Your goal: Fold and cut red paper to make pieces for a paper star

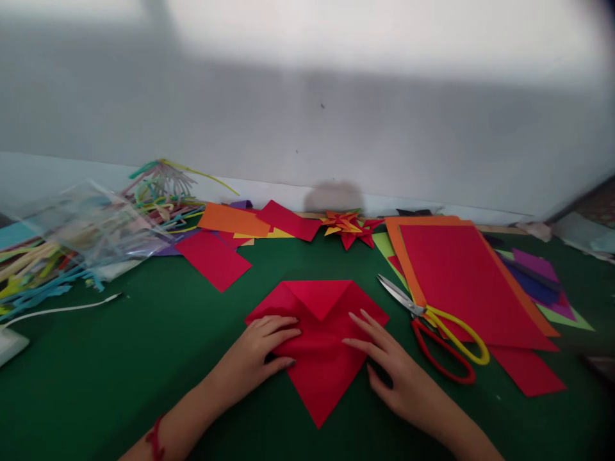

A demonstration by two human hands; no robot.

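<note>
A red sheet of paper (321,384) lies on the green table in front of me, one corner pointing toward me. Its far corner is folded down into a small triangle (319,296). My left hand (262,352) rests on the paper's left side, fingers stretched out over it and thumb apart. On the right side my right hand (384,358) has its fingers spread, the fingertips over the paper and the thumb by its edge. Just right of that hand are scissors (425,310) with one yellow and one red handle, their blades slightly apart.
A stack of red sheets (461,275) over orange ones lies at right. Folded paper stars (348,225) and loose paper pieces (214,259) are along the back. At left are a clear plastic bag (110,224), colored pipe cleaners (43,278) and a white cable (67,310). A wall stands behind.
</note>
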